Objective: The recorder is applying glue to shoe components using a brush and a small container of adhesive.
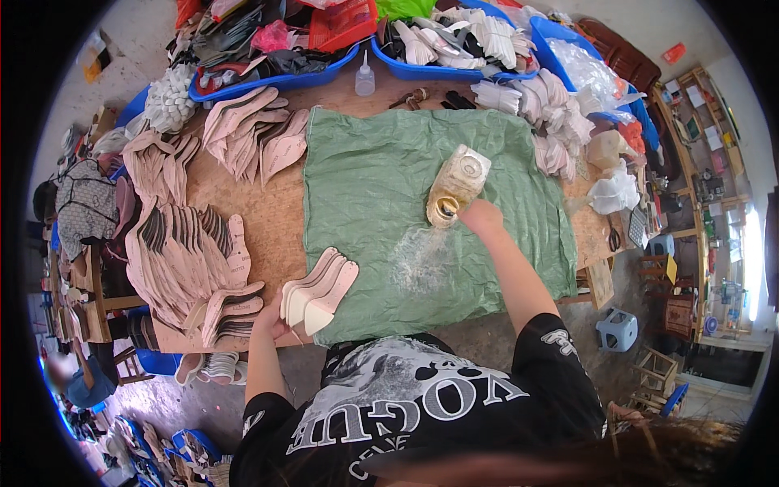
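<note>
My left hand (273,320) is at the table's front edge, its fingers closed at the left side of a fanned set of pale pink insoles (329,280) with cream ends. These overlap the left edge of a green woven sheet (369,178). My right hand (481,217) is closed at the round opening of a stained, yellowish plastic jug (459,180) lying on the sheet. Whatever it grips is hidden by the fingers; something dark shows inside the opening. A whitish dried smear (423,261) marks the sheet nearer to me.
Fanned insole stacks (182,256) cover the table's left side, with more insoles (251,134) behind. Blue tubs (454,71) heaped with parts line the back, near a squeeze bottle (365,79). Scissors (614,238) lie at right. A blue stool (617,330) stands on the floor.
</note>
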Demonstrator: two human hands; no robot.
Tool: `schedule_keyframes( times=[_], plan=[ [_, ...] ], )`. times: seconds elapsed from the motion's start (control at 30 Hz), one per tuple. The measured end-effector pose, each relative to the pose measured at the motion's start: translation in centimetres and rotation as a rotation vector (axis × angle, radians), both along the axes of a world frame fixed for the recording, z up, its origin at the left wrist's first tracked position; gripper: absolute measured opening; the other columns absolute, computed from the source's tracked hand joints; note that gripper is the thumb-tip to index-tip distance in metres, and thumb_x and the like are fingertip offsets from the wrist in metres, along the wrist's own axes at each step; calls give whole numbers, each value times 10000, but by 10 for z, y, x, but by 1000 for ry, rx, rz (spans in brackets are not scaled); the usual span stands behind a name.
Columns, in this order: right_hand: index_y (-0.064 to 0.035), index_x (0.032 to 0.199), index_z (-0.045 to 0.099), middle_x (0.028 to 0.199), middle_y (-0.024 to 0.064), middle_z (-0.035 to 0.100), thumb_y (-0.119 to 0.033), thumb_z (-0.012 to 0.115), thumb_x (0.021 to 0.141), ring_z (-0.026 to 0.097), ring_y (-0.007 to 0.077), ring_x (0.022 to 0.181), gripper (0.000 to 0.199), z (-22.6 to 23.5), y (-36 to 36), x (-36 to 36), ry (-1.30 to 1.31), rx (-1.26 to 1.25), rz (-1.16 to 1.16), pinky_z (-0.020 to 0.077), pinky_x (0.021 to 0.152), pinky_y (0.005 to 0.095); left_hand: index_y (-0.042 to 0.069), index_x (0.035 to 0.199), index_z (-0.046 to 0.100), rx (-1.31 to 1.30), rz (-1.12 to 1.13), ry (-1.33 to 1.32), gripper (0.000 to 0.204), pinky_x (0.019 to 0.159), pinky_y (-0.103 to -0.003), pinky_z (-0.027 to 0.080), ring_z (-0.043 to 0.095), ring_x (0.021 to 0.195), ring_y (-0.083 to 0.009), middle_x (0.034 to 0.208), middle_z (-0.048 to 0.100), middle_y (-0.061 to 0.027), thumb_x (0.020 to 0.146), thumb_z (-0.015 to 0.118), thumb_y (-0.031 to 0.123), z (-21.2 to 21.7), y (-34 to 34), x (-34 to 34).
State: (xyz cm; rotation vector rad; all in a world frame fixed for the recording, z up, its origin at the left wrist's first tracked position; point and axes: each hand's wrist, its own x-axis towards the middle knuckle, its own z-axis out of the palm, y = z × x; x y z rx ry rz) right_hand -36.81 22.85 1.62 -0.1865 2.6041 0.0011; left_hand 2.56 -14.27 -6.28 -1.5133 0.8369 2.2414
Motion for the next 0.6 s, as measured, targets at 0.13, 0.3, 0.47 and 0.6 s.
schedule_keyframes(
  times=[0.13, 0.3, 0.47, 0.6],
  plan=[
    [-53, 1019, 681, 1032, 122, 677, -413, 610, 793, 646, 289, 977, 431, 7, -6, -3, -40, 26, 54, 522, 793, 391, 98, 1259, 541, 62, -77, 83, 473, 887, -426, 489, 589, 1070, -219, 1205, 605, -70, 938, 511, 445, -1, -2, 7],
    [-60, 783, 708, 726, 45, 691, -461, 606, 776, 673, 230, 778, 414, 0, 10, 3, 31, -2, 74, 521, 722, 383, 70, 1305, 489, 142, -6, 292, 477, 937, -379, 461, 558, 1131, -219, 1245, 580, -97, 907, 609, 305, -21, 4, 23],
    [-44, 989, 678, 1004, 113, 682, -469, 607, 786, 650, 288, 941, 476, 20, 11, 14, -94, -20, -7, 516, 786, 404, 15, 1177, 517, -472, -165, 381, 354, 874, -289, 461, 583, 1009, -158, 1092, 614, -89, 875, 646, 149, 9, 20, 9],
    [-38, 837, 694, 823, 104, 697, -501, 582, 815, 661, 280, 817, 477, -2, 27, 22, 32, -76, -7, 510, 726, 403, 25, 1116, 528, -779, -301, 211, 273, 725, -252, 436, 546, 846, -99, 982, 614, -38, 921, 592, 205, 18, 8, -4]
  ],
)
